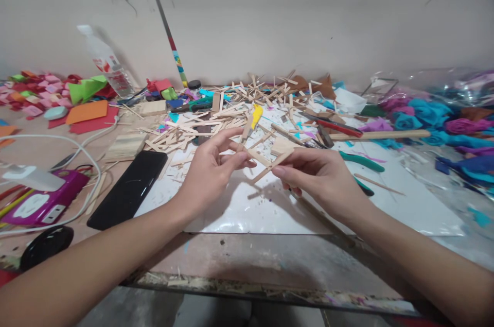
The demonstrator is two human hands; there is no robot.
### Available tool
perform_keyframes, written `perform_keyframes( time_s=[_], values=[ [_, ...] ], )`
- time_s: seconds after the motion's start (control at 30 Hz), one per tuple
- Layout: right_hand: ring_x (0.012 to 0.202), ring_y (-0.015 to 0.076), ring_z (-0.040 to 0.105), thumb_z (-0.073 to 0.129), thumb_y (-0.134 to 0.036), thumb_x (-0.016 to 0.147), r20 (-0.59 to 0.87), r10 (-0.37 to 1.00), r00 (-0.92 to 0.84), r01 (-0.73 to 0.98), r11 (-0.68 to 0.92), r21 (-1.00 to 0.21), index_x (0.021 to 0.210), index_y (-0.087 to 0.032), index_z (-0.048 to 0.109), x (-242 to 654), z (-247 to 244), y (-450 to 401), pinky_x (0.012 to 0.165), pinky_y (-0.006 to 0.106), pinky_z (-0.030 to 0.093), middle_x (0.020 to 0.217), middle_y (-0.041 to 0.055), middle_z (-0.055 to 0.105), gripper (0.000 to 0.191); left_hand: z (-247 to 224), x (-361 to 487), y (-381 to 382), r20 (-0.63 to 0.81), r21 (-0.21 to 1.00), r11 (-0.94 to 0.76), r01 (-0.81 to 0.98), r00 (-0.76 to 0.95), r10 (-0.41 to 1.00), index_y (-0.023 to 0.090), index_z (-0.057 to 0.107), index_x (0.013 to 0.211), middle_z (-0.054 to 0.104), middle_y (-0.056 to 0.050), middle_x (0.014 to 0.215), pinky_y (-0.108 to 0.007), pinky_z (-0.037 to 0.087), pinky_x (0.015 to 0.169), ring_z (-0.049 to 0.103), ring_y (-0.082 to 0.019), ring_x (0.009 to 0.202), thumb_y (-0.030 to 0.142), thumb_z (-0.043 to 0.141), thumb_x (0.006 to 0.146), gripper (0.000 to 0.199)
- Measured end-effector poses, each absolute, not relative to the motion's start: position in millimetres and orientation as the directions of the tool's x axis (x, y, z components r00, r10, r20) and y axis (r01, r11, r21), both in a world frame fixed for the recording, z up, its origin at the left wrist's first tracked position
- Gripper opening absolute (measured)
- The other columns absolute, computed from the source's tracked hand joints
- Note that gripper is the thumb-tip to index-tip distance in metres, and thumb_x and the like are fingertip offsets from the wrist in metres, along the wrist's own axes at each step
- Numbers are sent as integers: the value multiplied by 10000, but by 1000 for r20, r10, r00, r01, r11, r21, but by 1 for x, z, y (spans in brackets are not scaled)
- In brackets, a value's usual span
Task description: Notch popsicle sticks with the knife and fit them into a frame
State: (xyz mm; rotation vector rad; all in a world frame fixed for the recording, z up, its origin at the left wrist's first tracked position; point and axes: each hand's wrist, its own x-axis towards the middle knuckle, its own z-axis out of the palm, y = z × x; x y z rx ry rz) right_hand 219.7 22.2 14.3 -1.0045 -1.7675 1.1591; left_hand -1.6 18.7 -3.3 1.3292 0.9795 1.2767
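Left hand: our left hand [210,170] is raised over the middle of the surface [270,257], fingers narrowed to a pinch on one end of the stick frame [266,162].
Right hand: our right hand [322,175] pinches the other end of the same frame, fingers close together.
Stick frame: a small piece of thin wooden sticks joined at angles, held between both hands, off the surface, above the white sheet [250,211].
Loose sticks: we note a scattered heap of wooden sticks [247,98] behind the hands, toward the far edge.
Phone: a black phone [129,188] lies flat just beside the sheet, on the left-edge side of our left hand.
Pliers: green-handled pliers [360,162] lie on the sheet near our right hand; a red-handled tool [334,126] lies farther back.
Paper flowers: blue and purple flowers [420,116] fill the far right corner.
Bottle: a clear plastic bottle [108,62] leans by the far edge, left.
Foam pieces: coloured scraps [34,92] crowd the far left corner.
Power strip: a purple one [42,203] with a white cable sits at the left edge.
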Motion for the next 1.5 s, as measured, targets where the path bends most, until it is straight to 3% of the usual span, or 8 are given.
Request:
perform_keyframes(
  time_s=[0.13, 0.23, 0.37, 0.5, 0.7, 0.9, 1.17, 1.5],
  values=[
    [546, 108, 551, 814, -326, 912, 169, 901, -399, 172, 255, -952, 861, -191, 796, 221, 12, 25, 488, 197, 440, 725, 16, 668, 146, -5, -1, 20, 153, 978, -131, -165, 132, 979, 224, 589, 1055, 663, 15, 961, -270, 600, 827, 717, -135, 858, 187, 681, 929, 161],
    [541, 109, 545, 816, -338, 914, 164, 906, -389, 175, 247, -953, 899, -188, 806, 221, 11, 25, 489, 201, 443, 734, 22, 667, 151, -5, -1, 19, 143, 966, -100, -239, 169, 975, 211, 545, 907, 581, 34, 864, -194, 501, 702, 564, -92, 752, 108, 614, 901, 124],
    [537, 112, 565, 803, -317, 919, 157, 914, -373, 141, 223, -965, 898, -164, 796, 220, 9, 23, 495, 193, 470, 728, 30, 668, 155, -4, -3, 16, 104, 982, -60, -176, 252, 962, 207, 609, 968, 495, 52, 767, -206, 386, 630, 431, -92, 671, 203, 666, 925, 72],
    [540, 110, 564, 817, -309, 918, 195, 927, -320, 83, 232, -969, 916, -161, 791, 218, 7, 23, 506, 185, 483, 700, 28, 660, 150, -2, -3, 15, 107, 994, -95, -56, 283, 953, 187, 686, 1048, 571, 36, 757, -228, 387, 623, 496, -105, 678, 394, 805, 869, 299],
    [552, 118, 580, 819, -305, 933, 229, 929, -290, 39, 251, -967, 931, -171, 798, 216, 7, 22, 520, 191, 511, 704, 31, 666, 135, -1, 2, 14, 95, 995, -81, -54, 340, 936, 164, 788, 998, 770, -73, 1094, -249, 548, 748, 710, -180, 914, 285, 858, 810, 235],
    [547, 112, 597, 837, -288, 911, 249, 921, -300, 59, 278, -959, 931, -156, 798, 215, 6, 21, 510, 183, 522, 737, 43, 693, 139, -3, 2, 14, 88, 996, -87, -18, 322, 943, 165, 821, 941, 763, -19, 816, -182, 373, 419, 481, -52, 481, 326, 817, 866, 178],
    [584, 84, 623, 774, -190, 949, 387, 881, -272, 126, 431, -894, 920, -164, 786, 212, 4, 17, 529, 143, 545, 821, 23, 708, 41, -2, 3, 13, 45, 996, -18, -82, 345, 938, 161, 828, 918, 760, -12, 774, -149, 419, 401, 524, -57, 489, 229, 844, 819, 121],
    [602, 89, 641, 792, -233, 945, 347, 883, -317, 133, 403, -905, 961, -169, 799, 213, 6, 16, 532, 133, 571, 856, 25, 718, 67, -2, -2, 12, 102, 994, -89, -56, 310, 945, 139, 801, 998, 771, -77, 969, -204, 477, 443, 596, -112, 601, 298, 810, 857, 212]
  ],
)
